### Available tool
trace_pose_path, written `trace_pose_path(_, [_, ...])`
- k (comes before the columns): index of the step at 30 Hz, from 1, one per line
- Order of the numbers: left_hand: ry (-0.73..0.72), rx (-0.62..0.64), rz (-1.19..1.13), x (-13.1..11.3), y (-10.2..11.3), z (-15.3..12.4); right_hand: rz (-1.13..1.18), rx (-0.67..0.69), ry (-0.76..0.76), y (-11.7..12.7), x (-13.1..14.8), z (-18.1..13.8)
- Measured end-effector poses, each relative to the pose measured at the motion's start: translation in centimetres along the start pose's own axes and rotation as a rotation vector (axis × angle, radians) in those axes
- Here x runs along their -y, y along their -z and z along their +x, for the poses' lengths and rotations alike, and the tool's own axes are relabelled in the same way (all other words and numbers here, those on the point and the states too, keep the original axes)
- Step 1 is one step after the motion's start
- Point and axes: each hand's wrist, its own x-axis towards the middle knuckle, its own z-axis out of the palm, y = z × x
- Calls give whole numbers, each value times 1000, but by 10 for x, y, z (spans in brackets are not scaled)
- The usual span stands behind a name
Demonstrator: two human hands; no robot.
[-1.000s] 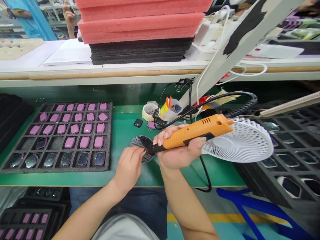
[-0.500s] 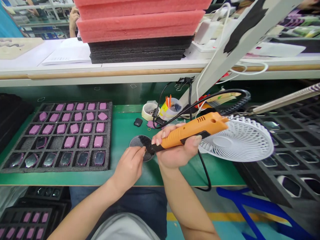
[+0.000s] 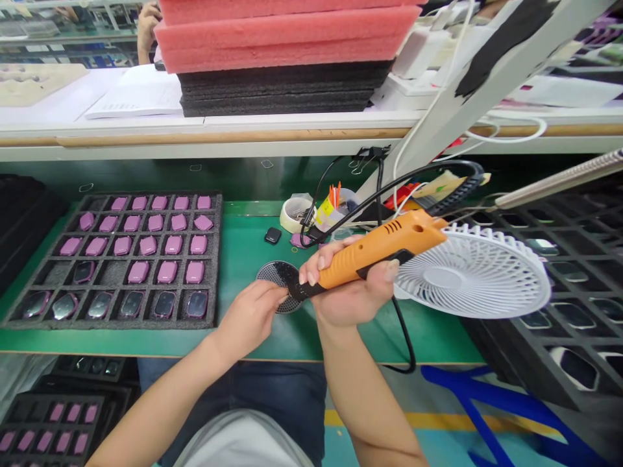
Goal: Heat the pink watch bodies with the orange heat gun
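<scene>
My right hand (image 3: 350, 292) is wrapped around an orange corded power tool (image 3: 382, 246) shaped like an electric screwdriver. The tool is tilted, its black nose (image 3: 302, 287) pointing down to the left. With pinched fingertips, my left hand (image 3: 250, 318) is right at that nose; what it pinches, if anything, is too small to make out. Under the nose lies a round perforated disc (image 3: 267, 271) on the green table (image 3: 243, 246). A small black square watch-like piece (image 3: 273, 235) lies just behind the disc.
A grey foam tray (image 3: 219, 259) of purple watch cases is at left. A white fan (image 3: 477, 275) stands at right beside dark trays (image 3: 516, 334). Behind are a white dish (image 3: 292, 224), a cup (image 3: 331, 214) and looping black cable (image 3: 413, 172). Foam sheets (image 3: 287, 39) are stacked above.
The whole view has shifted slightly, with the table things sitting a little farther right. Both hands keep nearly the same pose, and the right still grips the orange power tool.
</scene>
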Motion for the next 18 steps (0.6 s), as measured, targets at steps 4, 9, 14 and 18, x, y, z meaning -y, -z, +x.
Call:
trace_pose_path(4, [-24, 33, -89, 3, 5, 3, 30, 112, -50, 5, 2, 2])
trace_pose_path(9, [17, 45, -194, 3, 7, 4, 70, 188, -70, 9, 2, 4])
trace_pose_path(14, [83, 99, -307, 1, 9, 5, 104, 259, -108, 14, 2, 6])
trace_pose_path(18, [104, 111, -336, 1, 12, 4, 122, 299, -122, 16, 2, 7])
